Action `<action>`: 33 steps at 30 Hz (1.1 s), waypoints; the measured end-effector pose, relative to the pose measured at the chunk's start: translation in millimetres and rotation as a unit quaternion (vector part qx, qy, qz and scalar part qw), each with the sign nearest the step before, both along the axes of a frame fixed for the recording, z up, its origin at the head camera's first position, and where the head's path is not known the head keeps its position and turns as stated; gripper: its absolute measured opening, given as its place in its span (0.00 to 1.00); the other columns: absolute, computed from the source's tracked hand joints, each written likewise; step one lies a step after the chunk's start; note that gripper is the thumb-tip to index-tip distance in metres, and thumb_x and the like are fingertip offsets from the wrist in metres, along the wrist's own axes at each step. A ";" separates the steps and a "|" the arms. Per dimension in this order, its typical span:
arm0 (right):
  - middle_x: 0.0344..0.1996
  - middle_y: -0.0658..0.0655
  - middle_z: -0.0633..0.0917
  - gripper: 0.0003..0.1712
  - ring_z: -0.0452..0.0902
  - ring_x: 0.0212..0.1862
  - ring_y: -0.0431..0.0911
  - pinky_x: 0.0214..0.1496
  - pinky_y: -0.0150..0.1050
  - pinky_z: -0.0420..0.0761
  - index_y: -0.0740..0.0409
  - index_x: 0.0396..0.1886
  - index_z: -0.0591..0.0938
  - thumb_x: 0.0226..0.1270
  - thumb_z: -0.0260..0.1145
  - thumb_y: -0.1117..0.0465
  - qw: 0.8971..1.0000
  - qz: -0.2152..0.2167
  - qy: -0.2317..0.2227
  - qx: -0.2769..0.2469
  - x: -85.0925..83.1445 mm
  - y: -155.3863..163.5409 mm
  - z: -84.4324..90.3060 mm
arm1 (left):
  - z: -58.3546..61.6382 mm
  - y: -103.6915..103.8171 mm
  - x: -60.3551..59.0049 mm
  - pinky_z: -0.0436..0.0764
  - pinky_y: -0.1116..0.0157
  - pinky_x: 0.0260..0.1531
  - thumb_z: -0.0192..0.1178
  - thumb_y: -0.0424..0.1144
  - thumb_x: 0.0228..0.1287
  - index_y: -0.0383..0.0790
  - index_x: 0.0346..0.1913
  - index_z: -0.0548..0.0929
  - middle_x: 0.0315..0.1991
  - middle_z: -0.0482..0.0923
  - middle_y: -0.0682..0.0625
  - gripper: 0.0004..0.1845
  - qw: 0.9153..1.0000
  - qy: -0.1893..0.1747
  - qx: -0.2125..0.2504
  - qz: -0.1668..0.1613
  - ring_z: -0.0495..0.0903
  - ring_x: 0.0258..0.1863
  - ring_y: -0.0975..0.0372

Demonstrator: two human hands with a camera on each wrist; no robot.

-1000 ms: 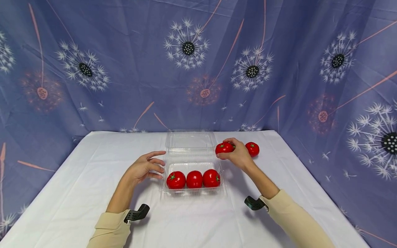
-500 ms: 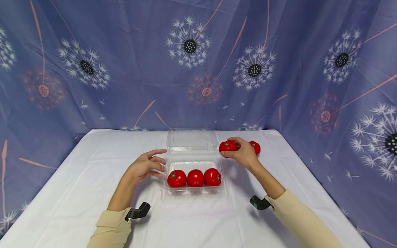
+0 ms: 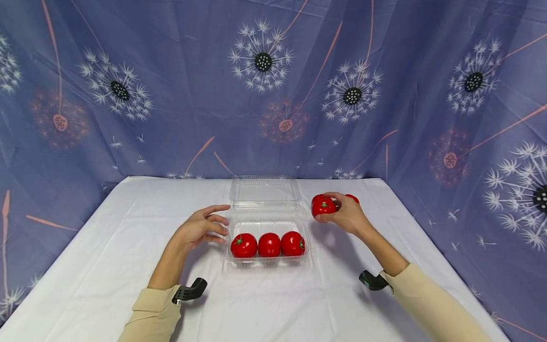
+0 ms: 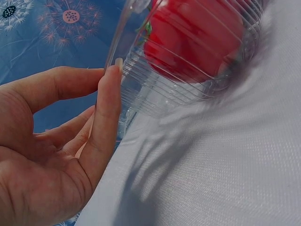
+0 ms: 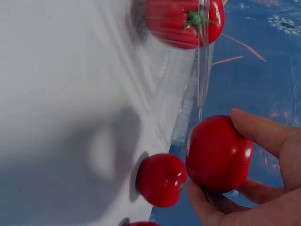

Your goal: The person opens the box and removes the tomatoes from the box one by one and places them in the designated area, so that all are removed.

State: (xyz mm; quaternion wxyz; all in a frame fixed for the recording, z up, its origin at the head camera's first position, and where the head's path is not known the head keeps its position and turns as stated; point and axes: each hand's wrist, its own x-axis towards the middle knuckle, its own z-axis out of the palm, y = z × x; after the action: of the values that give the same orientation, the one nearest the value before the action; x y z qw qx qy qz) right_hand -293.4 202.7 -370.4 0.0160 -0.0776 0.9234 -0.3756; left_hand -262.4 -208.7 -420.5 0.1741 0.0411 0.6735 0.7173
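In the head view, my right hand (image 3: 344,213) holds a red tomato (image 3: 323,207) to the right of a clear plastic clamshell container (image 3: 267,261). Thumb and fingers grip the tomato's sides in the right wrist view, with a second tomato (image 5: 161,180) close by on the cloth. Three tomatoes (image 3: 269,245) sit in a row along the container's near side, and its lid (image 3: 265,191) lies folded back, away from me. My left hand (image 3: 201,230) is at the container's left side, its fairly straight fingers spread, fingertips touching the rim in the left wrist view.
Another tomato (image 3: 353,198) lies behind my right hand, mostly hidden. White cloth (image 3: 265,304) covers the table. A blue dandelion-print curtain (image 3: 192,95) hangs behind and along both sides.
My right hand has shifted right and slightly nearer with the tomato, away from the container, and a tomato behind it now shows. The left hand stays at the container's side.
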 end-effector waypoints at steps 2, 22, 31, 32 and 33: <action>0.59 0.70 0.80 0.44 0.78 0.60 0.63 0.59 0.57 0.84 0.59 0.70 0.74 0.54 0.79 0.54 1.000 0.006 0.005 0.008 -0.1 4.6 -1.6 | 0.3 0.3 0.2 0.90 0.59 0.34 0.63 0.21 0.58 0.33 0.78 0.58 0.44 0.78 0.46 0.44 1.000 -0.001 -0.001 0.001 0.84 0.33 0.60; 0.58 0.71 0.81 0.41 0.76 0.61 0.65 0.61 0.63 0.79 0.58 0.66 0.78 0.52 0.81 0.51 0.999 -0.005 0.002 0.044 1.3 25.2 -22.7 | -0.8 -0.5 0.0 0.90 0.59 0.34 0.62 0.21 0.58 0.33 0.78 0.58 0.44 0.78 0.46 0.44 1.000 0.002 0.002 0.002 0.84 0.33 0.60; 0.58 0.71 0.81 0.39 0.77 0.60 0.65 0.60 0.62 0.80 0.56 0.65 0.79 0.53 0.79 0.53 0.999 -0.009 0.008 0.046 0.9 28.5 -34.4 | -0.5 0.4 -0.2 0.90 0.59 0.33 0.64 0.21 0.56 0.32 0.78 0.59 0.43 0.78 0.45 0.45 1.000 -0.003 0.004 0.005 0.84 0.32 0.60; 0.58 0.70 0.82 0.39 0.77 0.60 0.64 0.60 0.62 0.80 0.56 0.65 0.79 0.53 0.79 0.53 0.999 -0.009 0.011 0.047 0.5 28.4 -35.4 | -0.6 0.3 -0.2 0.90 0.59 0.33 0.63 0.20 0.56 0.32 0.78 0.58 0.43 0.78 0.45 0.45 1.000 -0.003 0.004 0.006 0.84 0.32 0.60; 0.57 0.70 0.82 0.38 0.78 0.60 0.64 0.60 0.62 0.80 0.56 0.65 0.79 0.53 0.80 0.53 0.999 -0.009 0.012 0.047 0.3 28.2 -36.5 | -0.6 0.3 -0.1 0.90 0.59 0.33 0.63 0.20 0.56 0.32 0.78 0.58 0.43 0.78 0.45 0.45 1.000 -0.003 0.005 0.006 0.84 0.32 0.60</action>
State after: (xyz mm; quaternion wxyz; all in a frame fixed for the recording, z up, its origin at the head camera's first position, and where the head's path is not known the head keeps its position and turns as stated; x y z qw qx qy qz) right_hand -293.1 230.9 -406.9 0.0049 -0.0730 0.9409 -0.3306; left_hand -262.5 -208.4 -421.1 0.1717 0.0354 0.6696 0.7217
